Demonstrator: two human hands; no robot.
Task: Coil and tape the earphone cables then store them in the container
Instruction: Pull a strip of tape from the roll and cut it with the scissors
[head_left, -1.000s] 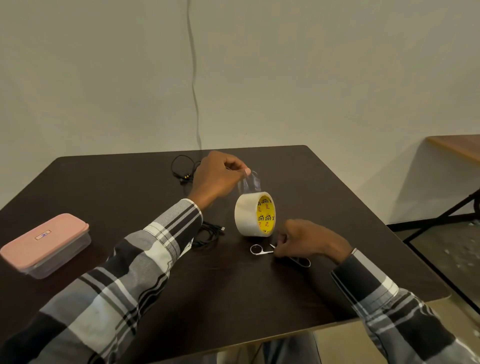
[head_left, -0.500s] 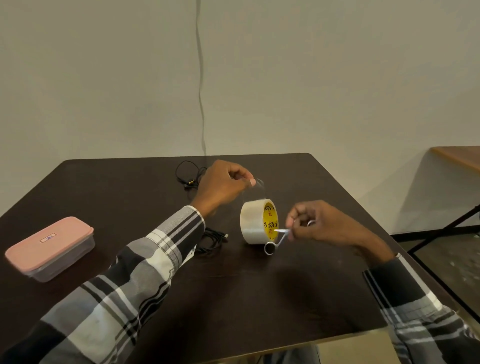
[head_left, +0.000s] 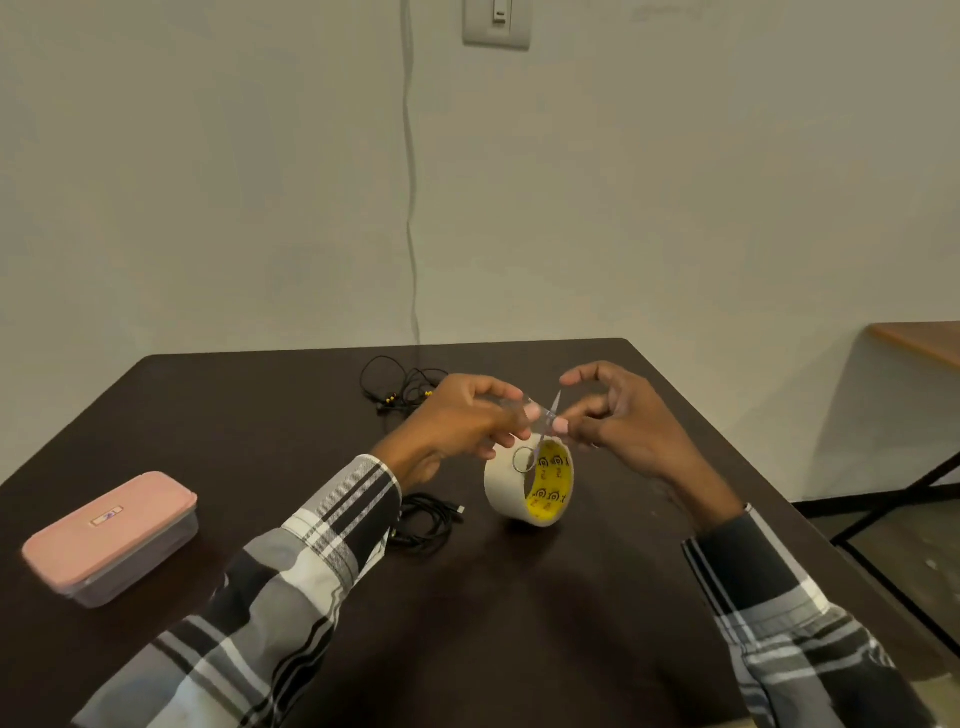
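Observation:
A roll of clear tape (head_left: 506, 488) with a yellow core stands on edge on the dark table (head_left: 519, 597). My left hand (head_left: 457, 421) pinches a strip of tape (head_left: 511, 408) pulled up from the roll. My right hand (head_left: 618, 415) holds small silver scissors (head_left: 540, 436) at the strip, blade tips up, one finger ring hanging in front of the roll. A coiled black earphone cable (head_left: 428, 517) lies beside my left sleeve. A second, loose earphone cable (head_left: 400, 387) lies at the table's far side. The pink-lidded container (head_left: 111, 535) sits closed at the left.
A wall cord (head_left: 410, 208) hangs down behind the table from near a wall switch (head_left: 497, 23). Another table's wooden corner (head_left: 919, 340) and black metal legs (head_left: 893, 504) stand to the right. The table's right edge drops to the floor.
My right hand has lifted the scissors off the table and brought them up to the tape strip. My left hand still holds the strip above the roll. The camera has tilted up.

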